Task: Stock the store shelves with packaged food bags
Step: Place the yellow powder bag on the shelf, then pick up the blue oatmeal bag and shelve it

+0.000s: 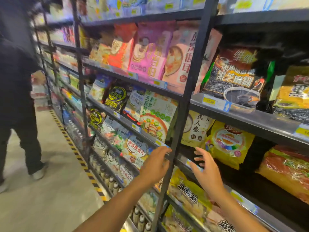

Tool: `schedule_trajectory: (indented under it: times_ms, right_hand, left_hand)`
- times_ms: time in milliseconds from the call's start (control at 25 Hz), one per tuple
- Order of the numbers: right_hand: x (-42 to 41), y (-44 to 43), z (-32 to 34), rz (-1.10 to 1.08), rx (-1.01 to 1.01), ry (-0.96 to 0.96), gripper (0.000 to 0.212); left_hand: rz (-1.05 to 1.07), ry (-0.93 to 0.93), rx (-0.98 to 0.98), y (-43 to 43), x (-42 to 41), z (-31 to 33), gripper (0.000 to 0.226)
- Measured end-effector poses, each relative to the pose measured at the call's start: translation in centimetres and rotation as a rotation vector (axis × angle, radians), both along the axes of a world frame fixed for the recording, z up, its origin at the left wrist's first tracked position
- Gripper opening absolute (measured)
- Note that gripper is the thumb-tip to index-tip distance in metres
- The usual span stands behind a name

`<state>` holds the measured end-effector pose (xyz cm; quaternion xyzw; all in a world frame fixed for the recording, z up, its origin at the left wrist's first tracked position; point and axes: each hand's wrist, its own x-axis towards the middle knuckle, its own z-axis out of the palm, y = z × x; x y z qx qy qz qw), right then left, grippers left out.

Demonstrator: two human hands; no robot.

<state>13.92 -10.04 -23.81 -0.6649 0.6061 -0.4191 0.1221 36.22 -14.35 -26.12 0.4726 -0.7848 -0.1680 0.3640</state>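
Both hands are empty and spread wide, the left hand (pixel 156 162) at the shelf upright (pixel 179 114), the right hand (pixel 206 168) before the yellow bag (pixel 229 144) leaning on the shelf, which a careless brush could tip off.

Dark metal shelves (pixel 242 113) carry upright food bags (pixel 232 76).

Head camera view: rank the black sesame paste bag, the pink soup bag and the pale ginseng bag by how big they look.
1. Black sesame paste bag, largest.
2. Pink soup bag, close behind; the black upright hides part of it, so this order is unsure.
3. Pale ginseng bag, smallest, partly hidden too.
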Motion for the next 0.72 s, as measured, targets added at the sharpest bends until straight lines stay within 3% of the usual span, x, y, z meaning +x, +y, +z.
schedule_trajectory:
  times_ms: [160, 280, 480, 720]
  right_hand:
    - [6.7, -2.8, -0.1, 0.178, -0.022, 0.119, 0.056]
    - [11.3, -6.9, -0.9, 0.222, -0.072, 0.227, 0.067]
    - [19.6, -17.5, -2.0, 0.282, -0.126, 0.264, 0.076]
    - [28.3, -28.6, -2.4, 0.314, -0.087, 0.216, 0.073]
  left_hand:
    - [0.180, -0.057, -0.076, -1.4, 7.1, -0.8, 0.047]
    - [0.313, -0.110, -0.088, -3.8, 12.4, -2.0, 0.060]
    - [0.438, -0.273, -0.120, -10.7, 22.0, -2.0, 0.071]
    - [0.567, -0.323, -0.046, -18.7, 32.1, -2.2, 0.076]
